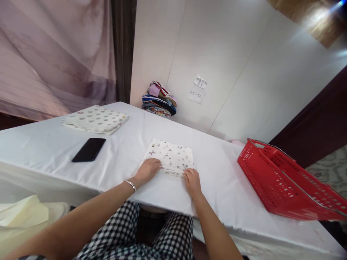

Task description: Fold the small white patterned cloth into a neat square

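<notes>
Two bare hands worked at the near edge of a table [48, 144] draped in white cloth. Far left, a cream-coloured sheet [24, 213] lay below the table edge, and on the table top a folded patterned cloth [94, 119] sat near the back, with a black phone [89, 149] lying flat just in front of it. Toward the middle, the left hand [148, 170], a bracelet at its wrist, rested palm down on the near left corner of a small folded printed cloth [170, 156], fingers curled over its edge. The right hand [192, 180] pressed the near right corner, fingers bent and touching the fabric. Behind, a stack of folded coloured fabrics [159, 99] leaned at the wall. Far right, a red plastic basket [284, 180] stood tilted on the table.
</notes>
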The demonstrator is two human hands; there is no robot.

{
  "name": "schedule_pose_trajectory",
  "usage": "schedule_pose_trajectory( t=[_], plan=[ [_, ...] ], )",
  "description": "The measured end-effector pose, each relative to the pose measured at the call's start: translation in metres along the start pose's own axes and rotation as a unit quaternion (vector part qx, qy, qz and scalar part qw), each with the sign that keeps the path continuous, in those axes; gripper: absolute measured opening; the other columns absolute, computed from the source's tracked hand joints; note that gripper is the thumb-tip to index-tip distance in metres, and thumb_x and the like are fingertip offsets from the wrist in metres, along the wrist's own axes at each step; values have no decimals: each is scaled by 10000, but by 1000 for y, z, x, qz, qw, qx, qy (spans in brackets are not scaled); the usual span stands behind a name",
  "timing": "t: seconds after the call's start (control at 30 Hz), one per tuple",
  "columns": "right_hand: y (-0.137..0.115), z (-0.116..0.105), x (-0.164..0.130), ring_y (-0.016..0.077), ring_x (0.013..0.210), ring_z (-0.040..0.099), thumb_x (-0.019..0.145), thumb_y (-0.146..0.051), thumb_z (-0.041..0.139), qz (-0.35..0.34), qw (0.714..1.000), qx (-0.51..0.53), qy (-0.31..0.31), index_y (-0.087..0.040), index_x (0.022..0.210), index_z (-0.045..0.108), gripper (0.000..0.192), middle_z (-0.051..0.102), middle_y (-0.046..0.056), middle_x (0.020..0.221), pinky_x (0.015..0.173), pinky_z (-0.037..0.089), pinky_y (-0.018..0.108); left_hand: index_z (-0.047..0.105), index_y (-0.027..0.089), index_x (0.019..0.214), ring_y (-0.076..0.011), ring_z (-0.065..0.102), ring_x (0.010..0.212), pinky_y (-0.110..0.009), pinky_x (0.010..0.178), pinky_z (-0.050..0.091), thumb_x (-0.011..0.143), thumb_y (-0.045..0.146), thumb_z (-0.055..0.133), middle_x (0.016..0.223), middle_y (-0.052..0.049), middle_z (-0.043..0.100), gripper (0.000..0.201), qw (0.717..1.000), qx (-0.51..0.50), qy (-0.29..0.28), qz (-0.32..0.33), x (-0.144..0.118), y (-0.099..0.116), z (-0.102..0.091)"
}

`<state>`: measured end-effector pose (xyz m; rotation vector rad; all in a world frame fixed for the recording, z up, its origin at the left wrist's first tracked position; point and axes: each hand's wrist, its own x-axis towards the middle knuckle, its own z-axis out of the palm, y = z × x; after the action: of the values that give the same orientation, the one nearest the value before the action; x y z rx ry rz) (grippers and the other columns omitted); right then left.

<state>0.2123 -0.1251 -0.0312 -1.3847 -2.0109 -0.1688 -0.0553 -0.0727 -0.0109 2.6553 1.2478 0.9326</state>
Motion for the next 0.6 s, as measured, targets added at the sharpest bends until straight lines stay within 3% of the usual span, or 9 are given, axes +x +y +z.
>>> schedule_pose_trajectory(
  t=[0.1,0.3,0.6],
  plan=[
    [1,0,-1,196,919,504,923,-237,402,-14,1000,-9,4,-193,1039,628,258,601,74,982,834,396,361,652,211,1000,-222,567,972,-391,856,424,885,266,453,1061,-68,645,236,1000,3,-1,14,2,6,1],
    [-1,0,1,188,882,499,921,-200,388,-13,1000,-23,10,-188,990,635,257,600,68,945,803,397,346,665,191,839,-214,566,895,-377,824,416,886,278,460,910,-59,658,227,1000,-5,0,-25,6,11,6],
    [-3,0,-2,186,867,499,916,-196,396,-9,1000,-13,17,-180,952,642,249,599,64,916,799,392,342,653,205,933,-202,562,948,-372,858,412,911,264,417,976,-52,655,244,1000,13,6,8,-5,2,0]
  ],
)
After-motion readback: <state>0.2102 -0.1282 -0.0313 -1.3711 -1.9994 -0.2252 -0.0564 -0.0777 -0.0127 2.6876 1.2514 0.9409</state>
